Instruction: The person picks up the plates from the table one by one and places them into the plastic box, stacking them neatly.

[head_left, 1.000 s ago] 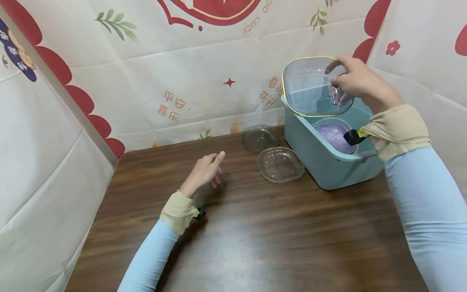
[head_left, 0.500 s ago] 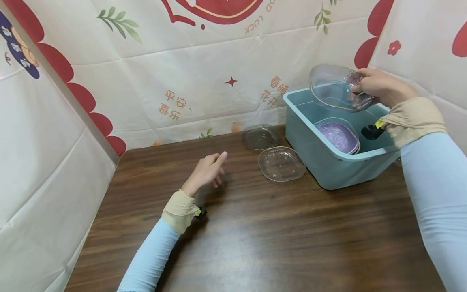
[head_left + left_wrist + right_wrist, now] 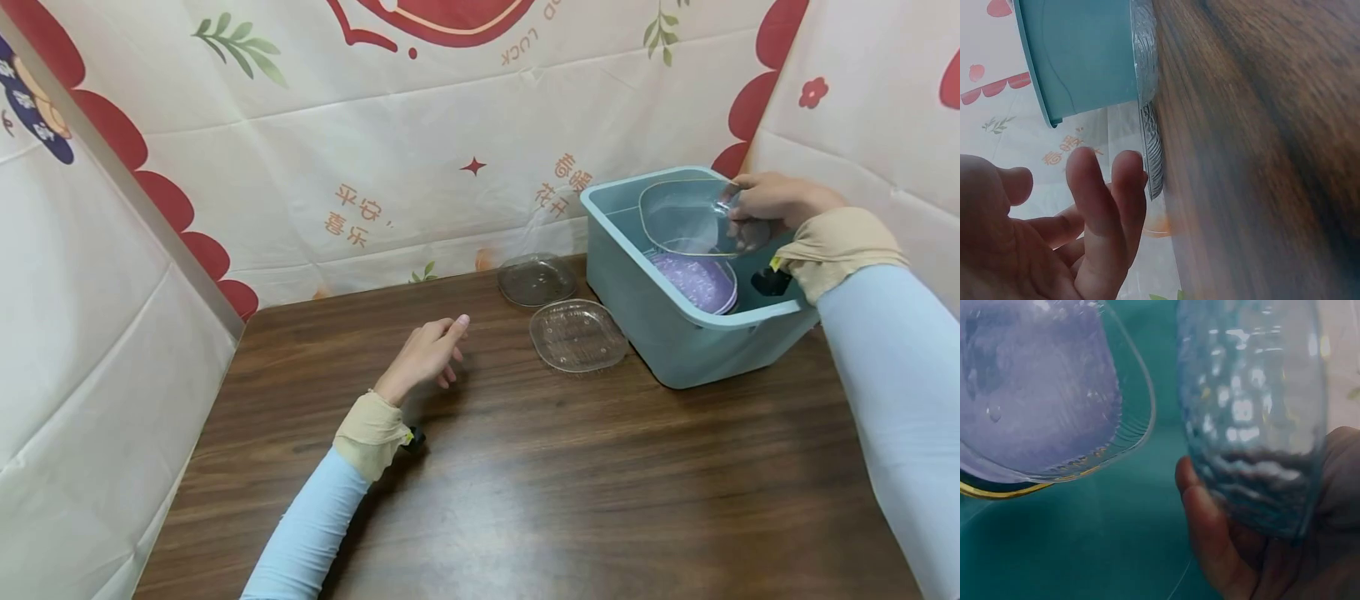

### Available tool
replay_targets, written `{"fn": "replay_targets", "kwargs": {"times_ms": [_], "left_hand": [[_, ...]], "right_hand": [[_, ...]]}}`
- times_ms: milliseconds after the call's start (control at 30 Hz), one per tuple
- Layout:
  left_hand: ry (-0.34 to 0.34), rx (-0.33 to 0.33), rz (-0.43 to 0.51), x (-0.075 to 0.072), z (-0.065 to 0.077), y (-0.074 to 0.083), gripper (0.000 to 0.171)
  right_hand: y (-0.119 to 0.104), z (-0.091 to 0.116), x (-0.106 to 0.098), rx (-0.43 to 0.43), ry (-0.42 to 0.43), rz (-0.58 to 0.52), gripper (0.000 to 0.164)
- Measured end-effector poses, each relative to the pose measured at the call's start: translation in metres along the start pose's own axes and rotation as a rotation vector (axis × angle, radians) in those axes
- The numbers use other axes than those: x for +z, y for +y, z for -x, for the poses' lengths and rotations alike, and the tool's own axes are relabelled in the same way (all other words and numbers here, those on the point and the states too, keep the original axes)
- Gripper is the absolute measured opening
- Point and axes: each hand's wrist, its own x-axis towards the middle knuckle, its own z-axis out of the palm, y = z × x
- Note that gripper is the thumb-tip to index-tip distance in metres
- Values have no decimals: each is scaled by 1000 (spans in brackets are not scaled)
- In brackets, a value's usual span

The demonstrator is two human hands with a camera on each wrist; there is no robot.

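My right hand (image 3: 783,202) grips a clear dish with a thin gold rim (image 3: 678,218), fingers and thumb on its side. The dish is tilted at the mouth of a blue-green plastic bin (image 3: 660,342). Below it in the bin lies a purple dish (image 3: 693,282); the right wrist view shows a clear dish (image 3: 1138,428) nested with the purple one and a gold rim under them. My left hand (image 3: 426,354) holds nothing, its fingers loosely bent over the table. Nearest to it are two clear, ridged plates, a front one (image 3: 577,337) and a back one (image 3: 536,282).
The bin stands at the back right of the dark wooden table (image 3: 480,475), close beside the two plates. A printed white cloth (image 3: 420,142) hangs behind the table and along both sides. Both wrists wear beige wraps with small black cameras.
My right hand has carried the gold-rimmed dish rightward and then down, from above the bin's left rim to its mouth. The left hand has barely moved, and the plates stay put.
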Motion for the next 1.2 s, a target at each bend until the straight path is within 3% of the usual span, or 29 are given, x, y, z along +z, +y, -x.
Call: {"fn": "replay_targets", "kwargs": {"times_ms": [133, 400, 667, 833, 1200], "left_hand": [[1, 0, 0, -1, 1, 1, 71], [-20, 10, 5, -1, 1, 3, 71], [-28, 11, -6, 0, 1, 5, 71], [-31, 5, -5, 1, 1, 7, 70], [-40, 1, -17, 1, 2, 8, 67]], "right_hand": [[-3, -4, 3, -1, -26, 52, 48], [0, -12, 11, 28, -127, 55, 46], [2, -15, 12, 50, -260, 191, 44], [3, -16, 16, 21, -263, 234, 43], [2, -15, 19, 18, -241, 221, 45]]}}
